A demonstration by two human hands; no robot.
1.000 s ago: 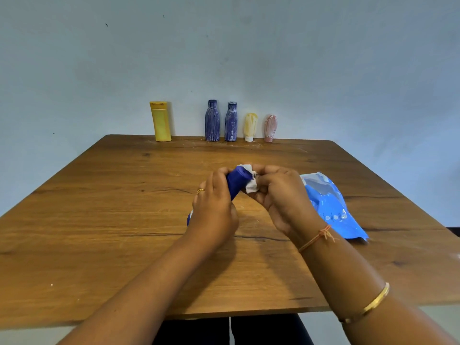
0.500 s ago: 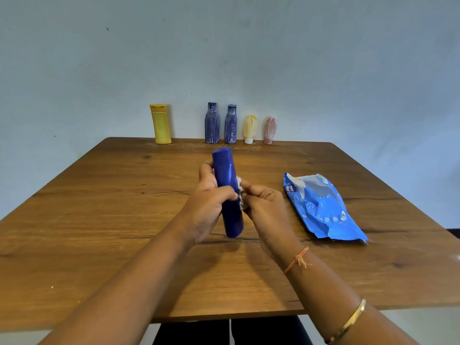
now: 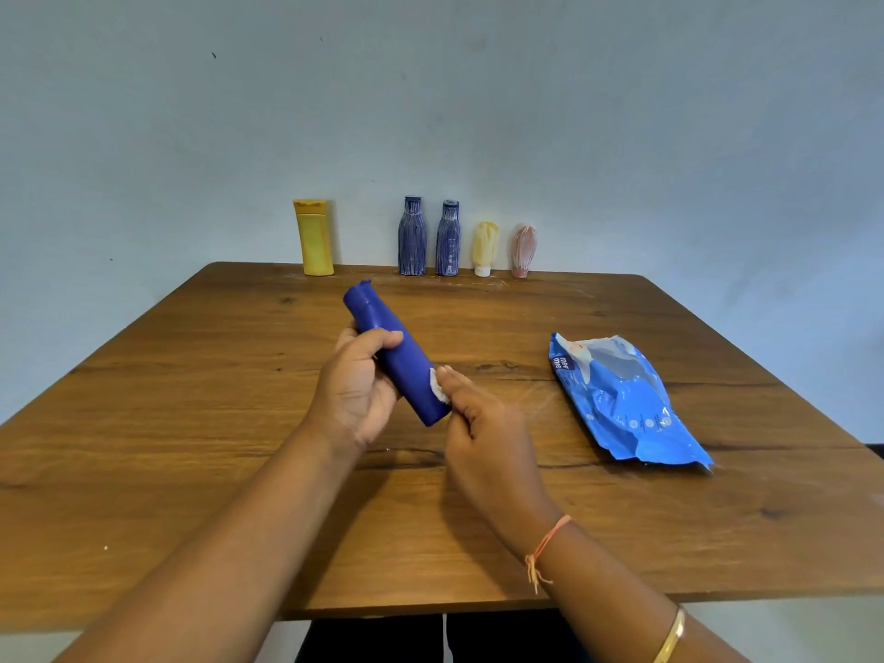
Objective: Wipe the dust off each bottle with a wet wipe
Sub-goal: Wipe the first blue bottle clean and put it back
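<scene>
Mid-wipe: you hold the blue bottle (image 3: 392, 356) tilted over the table (image 3: 191, 423).
Your left hand (image 3: 356, 385) wraps around the bottle's middle, with the cap end pointing away and to the left. Your right hand (image 3: 483, 433) pinches the bunched wet wipe (image 3: 437, 387) against the bottle's lower end. The wipe pack (image 3: 622, 399) lies flat to the right. This bottle looks nearly clean, so next you likely set it down and reach for the streaked bottles (image 3: 412, 236) along the far edge.
</scene>
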